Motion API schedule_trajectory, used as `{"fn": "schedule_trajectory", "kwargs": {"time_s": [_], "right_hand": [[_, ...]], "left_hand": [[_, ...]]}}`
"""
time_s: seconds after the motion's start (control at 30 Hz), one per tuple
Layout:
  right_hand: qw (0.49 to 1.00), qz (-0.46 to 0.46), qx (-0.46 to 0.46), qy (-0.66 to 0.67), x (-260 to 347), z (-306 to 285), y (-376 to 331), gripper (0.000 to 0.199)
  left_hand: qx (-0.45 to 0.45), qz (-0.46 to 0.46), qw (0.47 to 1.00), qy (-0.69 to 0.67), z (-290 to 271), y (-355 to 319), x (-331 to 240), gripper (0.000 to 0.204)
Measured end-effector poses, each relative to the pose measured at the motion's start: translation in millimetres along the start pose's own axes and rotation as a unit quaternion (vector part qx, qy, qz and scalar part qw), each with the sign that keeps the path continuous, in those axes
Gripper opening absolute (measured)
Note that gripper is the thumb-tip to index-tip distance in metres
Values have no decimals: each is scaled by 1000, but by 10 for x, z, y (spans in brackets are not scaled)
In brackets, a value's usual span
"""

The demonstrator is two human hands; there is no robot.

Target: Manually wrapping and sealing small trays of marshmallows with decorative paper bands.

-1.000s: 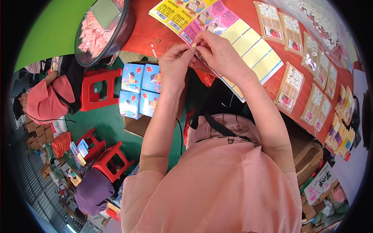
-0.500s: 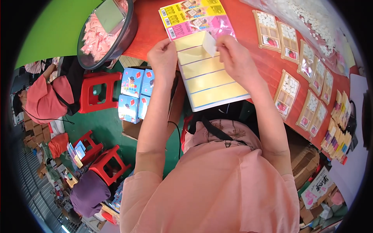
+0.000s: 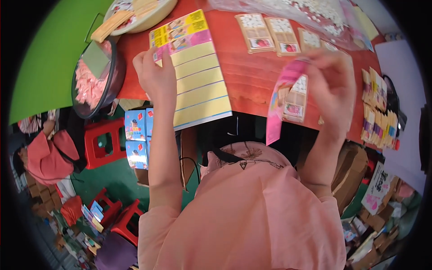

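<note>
Two hands work over the red wooden table (image 3: 252,76). The left hand (image 3: 155,74) presses flat, fingers spread, on the upper left corner of a yellow ruled cardboard sheet with a colourful printed header (image 3: 198,85); the sheet's near end hangs past the table edge, toward the person. The right hand (image 3: 330,85), blurred in motion, pinches a long pink glossy paper strip (image 3: 281,101) that dangles limp below it, beside a small tan blister card with a pink sticker (image 3: 294,101).

Likely trouble: the overhanging sheet could tip off the table if the left hand lifts, since little else pins it. The thin strip looks flimsy and could curl, stick to itself or tear under a hasty pull.

Beyond the right hand lie more tan cards (image 3: 270,31) in a row, stiff and flat. Left of the left hand stands a round dark bowl of pink pieces (image 3: 92,85).
</note>
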State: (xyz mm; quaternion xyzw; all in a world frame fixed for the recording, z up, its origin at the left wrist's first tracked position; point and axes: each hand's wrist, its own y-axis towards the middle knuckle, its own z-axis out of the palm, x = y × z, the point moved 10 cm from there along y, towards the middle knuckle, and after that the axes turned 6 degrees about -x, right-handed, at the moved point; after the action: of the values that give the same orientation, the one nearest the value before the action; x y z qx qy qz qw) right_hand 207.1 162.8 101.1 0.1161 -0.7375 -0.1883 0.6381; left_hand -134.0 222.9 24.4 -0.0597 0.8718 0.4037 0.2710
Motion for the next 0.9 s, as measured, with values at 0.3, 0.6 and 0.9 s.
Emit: {"fn": "schedule_trajectory", "kwargs": {"time_s": [0.3, 0.6, 0.9], "right_hand": [[976, 184, 109, -34, -456, 294, -164, 10], [983, 170, 43, 60, -579, -16, -363, 45], [949, 248, -157, 116, -908, -887, -778, 40]], "left_hand": [[428, -264, 702, -505, 276, -864, -1527, 25], [508, -343, 644, -458, 518, -1445, -1639, 45], [569, -367, 615, -405, 758, -1824, -1487, 21]]}}
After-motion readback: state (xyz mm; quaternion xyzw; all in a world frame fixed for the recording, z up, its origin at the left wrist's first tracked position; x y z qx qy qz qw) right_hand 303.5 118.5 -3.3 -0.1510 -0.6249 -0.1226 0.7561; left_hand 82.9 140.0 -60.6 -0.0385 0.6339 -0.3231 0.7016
